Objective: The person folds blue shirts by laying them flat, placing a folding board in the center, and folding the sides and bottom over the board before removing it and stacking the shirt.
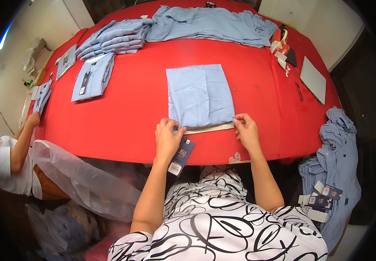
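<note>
A light blue folded shirt (pixel 201 95) lies flat on the red-covered table in front of me. Along its near edge a strip of pale cardboard (pixel 209 128) shows from beneath. My left hand (pixel 167 138) pinches the near left corner, fingers bent. At the near right corner, my right hand (pixel 246 132) closes thumb and finger on the cloth edge. A dark blue hang tag (pixel 182 155) dangles by my left wrist over the table edge; what it is fastened to is hidden.
Folded shirts (pixel 114 39) are stacked far left, beside spread shirts (pixel 209 26). A tagged shirt (pixel 93 78) lies nearer. Right are a white board (pixel 313 80), small scissors (pixel 299 91) and hanging shirts (pixel 338 156). At left, another person's hand (pixel 33 119) holds a shirt above plastic (pixel 83 178).
</note>
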The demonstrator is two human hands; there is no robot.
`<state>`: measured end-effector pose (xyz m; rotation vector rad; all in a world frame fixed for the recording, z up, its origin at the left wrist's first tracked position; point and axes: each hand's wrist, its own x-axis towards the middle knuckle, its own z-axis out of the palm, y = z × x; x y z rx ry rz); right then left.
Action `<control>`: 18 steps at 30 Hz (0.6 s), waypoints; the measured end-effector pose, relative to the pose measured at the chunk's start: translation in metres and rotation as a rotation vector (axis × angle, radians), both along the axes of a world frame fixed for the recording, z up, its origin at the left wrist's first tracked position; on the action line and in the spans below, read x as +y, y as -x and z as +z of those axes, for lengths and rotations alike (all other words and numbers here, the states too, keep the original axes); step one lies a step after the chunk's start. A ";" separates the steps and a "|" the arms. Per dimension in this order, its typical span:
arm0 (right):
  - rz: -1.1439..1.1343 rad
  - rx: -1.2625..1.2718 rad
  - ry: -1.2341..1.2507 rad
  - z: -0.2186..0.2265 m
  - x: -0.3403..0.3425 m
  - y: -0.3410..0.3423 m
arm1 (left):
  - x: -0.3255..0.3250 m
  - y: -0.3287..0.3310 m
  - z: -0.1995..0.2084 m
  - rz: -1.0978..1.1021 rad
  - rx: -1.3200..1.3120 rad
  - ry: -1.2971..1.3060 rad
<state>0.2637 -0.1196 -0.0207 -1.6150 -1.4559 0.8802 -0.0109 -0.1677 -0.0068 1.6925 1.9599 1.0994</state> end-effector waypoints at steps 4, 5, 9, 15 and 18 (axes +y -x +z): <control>-0.047 0.108 0.000 -0.002 -0.001 0.013 | 0.002 0.007 0.011 -0.011 -0.269 0.147; -0.034 -0.002 -0.086 -0.003 0.000 0.016 | 0.000 0.011 0.006 -0.040 -0.250 0.146; 0.003 -0.193 -0.144 0.012 -0.002 0.027 | 0.002 0.024 -0.010 -0.075 -0.237 0.120; -0.004 -0.068 -0.115 -0.011 -0.002 0.030 | -0.003 0.024 -0.011 -0.156 -0.405 0.097; -0.014 0.069 0.204 0.025 -0.009 0.034 | -0.005 0.024 -0.005 -0.156 -0.324 0.142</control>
